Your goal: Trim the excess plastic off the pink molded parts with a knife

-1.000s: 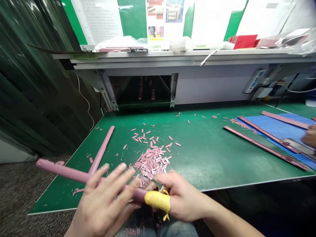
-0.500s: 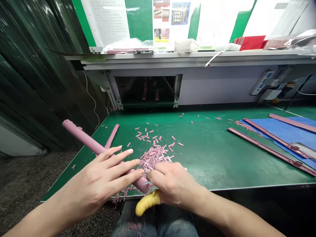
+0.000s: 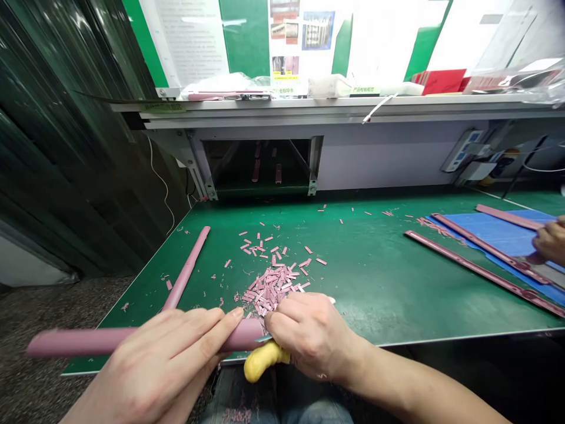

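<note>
Long pink plastic rod [image 3: 88, 342] swung level at lower left, curled left hand [image 3: 154, 365] gripping it; right hand [image 3: 309, 335] pinched small steel blade [image 3: 265, 338] at its end. Trimming seemed in hand; next cut called for steady grip.

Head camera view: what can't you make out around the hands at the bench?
- Small blade: only its tip shows; the right hand hides the rest.
- Pink rod: the left hand hides its middle.
- Another person's hand: the right edge of the view cuts it off.
- Printed sheet: its text is too small to read.
</note>
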Available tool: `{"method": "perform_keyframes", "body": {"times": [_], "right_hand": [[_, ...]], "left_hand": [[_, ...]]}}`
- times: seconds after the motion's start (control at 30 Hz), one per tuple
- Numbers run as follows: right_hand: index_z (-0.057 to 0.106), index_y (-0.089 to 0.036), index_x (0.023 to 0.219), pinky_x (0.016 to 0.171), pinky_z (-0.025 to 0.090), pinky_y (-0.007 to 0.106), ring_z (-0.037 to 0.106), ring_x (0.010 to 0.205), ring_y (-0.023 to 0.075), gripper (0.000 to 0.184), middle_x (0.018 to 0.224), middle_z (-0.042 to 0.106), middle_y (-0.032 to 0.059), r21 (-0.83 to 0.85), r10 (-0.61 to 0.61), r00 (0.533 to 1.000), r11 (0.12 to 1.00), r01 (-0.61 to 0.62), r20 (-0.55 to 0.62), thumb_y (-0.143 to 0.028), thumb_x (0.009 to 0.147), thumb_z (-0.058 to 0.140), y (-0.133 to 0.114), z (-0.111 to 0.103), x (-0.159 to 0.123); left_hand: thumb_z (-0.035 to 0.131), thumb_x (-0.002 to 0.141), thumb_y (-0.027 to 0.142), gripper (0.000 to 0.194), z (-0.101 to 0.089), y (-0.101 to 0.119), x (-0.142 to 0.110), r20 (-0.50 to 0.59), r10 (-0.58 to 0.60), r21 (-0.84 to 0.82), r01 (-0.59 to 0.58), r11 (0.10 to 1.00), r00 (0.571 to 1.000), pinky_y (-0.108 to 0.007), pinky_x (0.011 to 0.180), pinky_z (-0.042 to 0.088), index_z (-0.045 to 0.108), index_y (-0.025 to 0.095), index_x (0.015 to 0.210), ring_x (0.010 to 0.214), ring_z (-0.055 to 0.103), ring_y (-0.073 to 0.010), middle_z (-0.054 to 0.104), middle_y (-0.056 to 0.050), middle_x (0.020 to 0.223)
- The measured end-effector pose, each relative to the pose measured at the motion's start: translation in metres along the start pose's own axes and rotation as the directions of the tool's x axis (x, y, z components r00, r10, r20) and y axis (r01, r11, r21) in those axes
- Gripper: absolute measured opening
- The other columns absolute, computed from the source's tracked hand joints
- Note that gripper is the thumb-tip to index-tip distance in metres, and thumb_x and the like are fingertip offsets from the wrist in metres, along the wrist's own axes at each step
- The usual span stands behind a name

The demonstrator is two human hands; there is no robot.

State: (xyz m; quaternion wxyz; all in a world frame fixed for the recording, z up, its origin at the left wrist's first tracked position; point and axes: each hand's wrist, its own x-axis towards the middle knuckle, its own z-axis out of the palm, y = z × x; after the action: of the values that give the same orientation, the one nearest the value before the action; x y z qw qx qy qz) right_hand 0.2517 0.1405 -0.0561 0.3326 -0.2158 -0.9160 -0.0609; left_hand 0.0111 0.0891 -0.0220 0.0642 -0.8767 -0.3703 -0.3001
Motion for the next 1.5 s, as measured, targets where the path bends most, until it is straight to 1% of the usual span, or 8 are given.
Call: {"method": "perform_keyframes", "body": {"times": [0.63, 0.77, 1.07, 1.13, 1.27, 1.33, 1.4, 1.5], "right_hand": [[0.047, -0.019, 0.062, 0.049, 0.017, 0.03, 0.033, 0.052, 0.0129, 0.044, 0.058, 0.046, 0.0004, 0.022, 0.139, 0.986, 0.99, -0.137, -0.096, -0.034, 0.101, 0.032, -0.002, 0.025, 0.002], [0.052, -0.018, 0.067, 0.051, 0.026, 0.023, 0.041, 0.054, 0.0096, 0.047, 0.059, 0.049, -0.002, 0.303, 0.28, 0.958, 0.92, -0.248, -0.066, -0.047, 0.1, 0.037, -0.003, 0.031, 0.003], [0.05, -0.018, 0.063, 0.049, 0.018, 0.028, 0.035, 0.054, 0.0114, 0.042, 0.06, 0.047, -0.0014, 0.146, 0.204, 0.978, 0.967, -0.209, 0.047, -0.037, 0.098, 0.04, 0.006, 0.027, -0.007], [0.047, -0.018, 0.06, 0.05, 0.024, 0.024, 0.035, 0.054, 0.0093, 0.045, 0.058, 0.042, -0.0035, 0.443, 0.314, 0.946, 0.838, -0.318, 0.085, -0.042, 0.097, 0.044, -0.001, 0.028, -0.006], [0.044, -0.018, 0.064, 0.048, 0.03, 0.02, 0.03, 0.05, 0.0069, 0.044, 0.056, 0.035, -0.0063, 0.848, 0.564, 0.773, 0.223, -0.48, 0.289, -0.051, 0.092, 0.052, 0.001, 0.023, -0.005], [0.047, -0.02, 0.074, 0.041, 0.026, 0.019, 0.025, 0.045, 0.0064, 0.037, 0.055, 0.033, -0.008, 0.897, 0.662, 0.671, -0.004, -0.442, 0.334, -0.053, 0.091, 0.052, 0.01, 0.019, -0.008], [0.05, -0.021, 0.085, 0.038, 0.021, 0.019, 0.022, 0.042, 0.0065, 0.032, 0.055, 0.032, -0.0087, 0.915, 0.723, 0.613, -0.066, -0.398, 0.319, -0.052, 0.09, 0.052, 0.017, 0.018, -0.013], [0.058, -0.019, 0.091, 0.046, 0.03, 0.021, 0.036, 0.05, 0.0086, 0.034, 0.064, 0.045, -0.0039, 0.859, 0.64, 0.745, 0.258, -0.442, 0.191, -0.052, 0.091, 0.051, 0.006, 0.027, -0.019]], "left_hand": [[0.058, 0.086, 0.038, 0.046, 0.033, 0.026, -0.012, -0.007, -0.39, -0.033, 0.39, 0.92, 0.921, -0.021, 0.084, 0.057, 0.052, 0.036, 0.132, 0.1, 0.069, -0.019, 0.068, 0.004, 0.121], [0.059, 0.087, 0.035, 0.049, 0.035, 0.014, -0.013, 0.05, -0.323, -0.026, 0.324, 0.946, 0.945, -0.016, 0.085, 0.053, 0.049, 0.032, 0.135, 0.101, 0.069, -0.0164, 0.067, 0.002, 0.124], [0.056, 0.089, 0.031, 0.049, 0.024, 0.005, -0.004, 0.179, -0.169, 0.053, 0.162, 0.985, 0.969, -0.016, 0.082, 0.054, 0.045, 0.031, 0.136, 0.097, 0.07, -0.0146, 0.068, 0.001, 0.122], [0.057, 0.088, 0.03, 0.051, 0.027, 0.003, -0.006, 0.174, -0.2, 0.017, 0.2, 0.98, 0.964, -0.015, 0.079, 0.054, 0.044, 0.031, 0.137, 0.095, 0.07, -0.0146, 0.069, 0.0, 0.12], [0.063, 0.082, 0.031, 0.068, 0.04, 0.002, -0.025, 0.198, -0.251, -0.1, 0.274, 0.956, 0.948, -0.023, 0.082, 0.056, 0.036, 0.03, 0.145, 0.107, 0.067, -0.0223, 0.065, -0.005, 0.127], [0.066, 0.08, 0.029, 0.068, 0.047, 0.005, -0.035, 0.227, -0.35, -0.306, 0.407, 0.86, 0.909, -0.029, 0.079, 0.059, 0.041, 0.035, 0.143, 0.106, 0.066, -0.0259, 0.065, -0.005, 0.127], [0.067, 0.08, 0.029, 0.057, 0.055, 0.01, -0.037, 0.323, -0.536, -0.605, 0.606, 0.517, 0.78, -0.026, 0.061, 0.059, 0.052, 0.036, 0.134, 0.08, 0.071, -0.0206, 0.072, -0.005, 0.104], [0.071, 0.079, 0.032, 0.035, 0.065, 0.011, -0.016, 0.514, -0.731, -0.82, 0.506, -0.267, 0.449, -0.014, 0.034, 0.037, 0.062, 0.024, 0.112, 0.035, 0.039, -0.0025, 0.054, 0.006, 0.06]]}}
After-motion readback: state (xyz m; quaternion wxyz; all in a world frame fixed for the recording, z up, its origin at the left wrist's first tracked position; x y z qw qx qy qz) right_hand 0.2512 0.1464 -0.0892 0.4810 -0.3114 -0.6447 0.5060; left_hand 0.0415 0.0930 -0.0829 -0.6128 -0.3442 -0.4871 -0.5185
